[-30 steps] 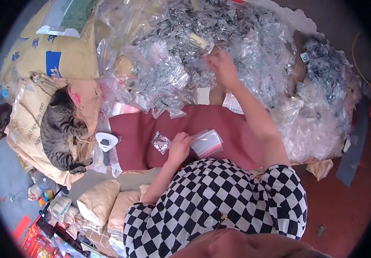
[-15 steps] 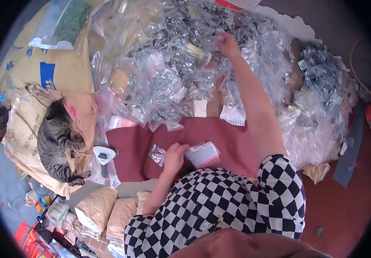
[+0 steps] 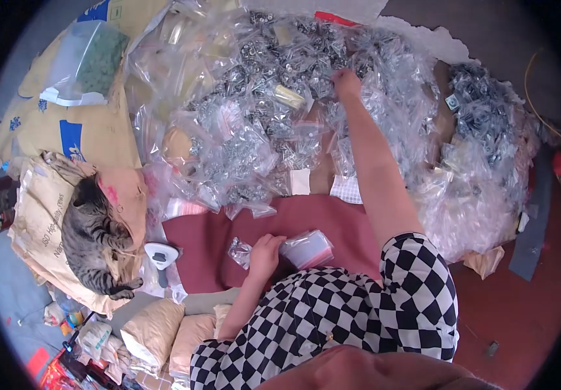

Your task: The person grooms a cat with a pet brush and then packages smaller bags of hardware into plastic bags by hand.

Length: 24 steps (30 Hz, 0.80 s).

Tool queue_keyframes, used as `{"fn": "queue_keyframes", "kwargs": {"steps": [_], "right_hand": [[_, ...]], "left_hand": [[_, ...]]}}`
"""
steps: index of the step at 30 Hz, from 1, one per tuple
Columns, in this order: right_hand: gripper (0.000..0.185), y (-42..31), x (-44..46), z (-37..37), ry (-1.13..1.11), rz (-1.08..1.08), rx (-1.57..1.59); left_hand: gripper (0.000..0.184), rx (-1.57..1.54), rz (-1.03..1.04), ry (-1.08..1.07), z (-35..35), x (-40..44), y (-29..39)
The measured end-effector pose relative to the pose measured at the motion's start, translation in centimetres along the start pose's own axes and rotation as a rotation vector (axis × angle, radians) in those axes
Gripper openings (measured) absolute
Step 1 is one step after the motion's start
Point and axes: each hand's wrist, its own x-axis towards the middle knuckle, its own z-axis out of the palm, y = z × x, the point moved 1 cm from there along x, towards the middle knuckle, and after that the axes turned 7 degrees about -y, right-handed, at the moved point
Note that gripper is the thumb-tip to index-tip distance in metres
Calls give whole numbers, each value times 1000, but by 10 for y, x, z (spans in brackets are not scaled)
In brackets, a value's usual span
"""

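My left hand (image 3: 265, 255) rests on a maroon cloth (image 3: 196, 231), its fingers curled against clear plastic. A small clear bag with shiny metal pieces (image 3: 239, 252) lies at its left side, and a stack of flat zip bags (image 3: 309, 250) with red edges lies at its right. My right hand (image 3: 346, 84) is stretched forward into a big pile of clear bags of metal hardware (image 3: 261, 97). Its fingers are bunched together, and what they pinch is too small to make out. A yellowish packet (image 3: 289, 97) sits in the pile left of that hand.
A tabby cat (image 3: 95, 240) lies on a paper sack (image 3: 40, 221) at the left. Near it is a white triangular object (image 3: 161, 255). A plastic bin with green contents (image 3: 85, 62) stands at the upper left. More bagged parts (image 3: 488, 117) are heaped at the right.
The view has tilted, so the scene sits slightly lower. My right hand remains at the pile, its fingers now lower among the bags. My left hand stays in place on the cloth.
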Motion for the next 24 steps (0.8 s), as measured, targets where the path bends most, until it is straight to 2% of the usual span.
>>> {"fn": "queue_keyframes", "kwargs": {"steps": [4,6,8,10,11,13,14,16,17,19,21,22,23,24], "right_hand": [[36,-3,-5,6,108,-124,-123],[27,-6,-15,-7,176,-405,167],[15,-6,-36,-31,53,-450,549],[9,-30,-83,-75,92,-491,922],[9,-43,-106,-99,91,-490,921],[17,-64,-137,-132,-79,-268,1641],[17,-62,-136,-132,-82,-269,1642],[37,-61,-133,-124,-362,-224,1606],[37,-62,-131,-114,-369,-229,1611],[40,-73,-135,-85,-497,-84,1195],[50,-75,-123,-41,-518,-207,872],[50,-80,-121,-26,-521,-203,872],[52,-85,-118,-10,-456,-229,596],[54,-93,-116,1,-385,-255,323]], "left_hand": [[22,-10,20,12,-1,-2,1],[22,-13,18,15,-1,-3,1],[22,-24,10,22,-2,-5,4],[21,8,28,25,-1,-4,4],[21,6,27,25,1,-4,4],[16,4,42,26,3,-3,5],[16,5,41,29,4,-2,6],[22,-1,59,-10,4,-4,12],[22,5,56,-3,4,-5,12],[24,7,90,51,6,-5,14],[21,11,76,55,4,-6,16],[18,10,67,52,0,-9,20],[18,17,61,57,-1,-10,20],[13,-103,20,73,-3,-9,22]]}}
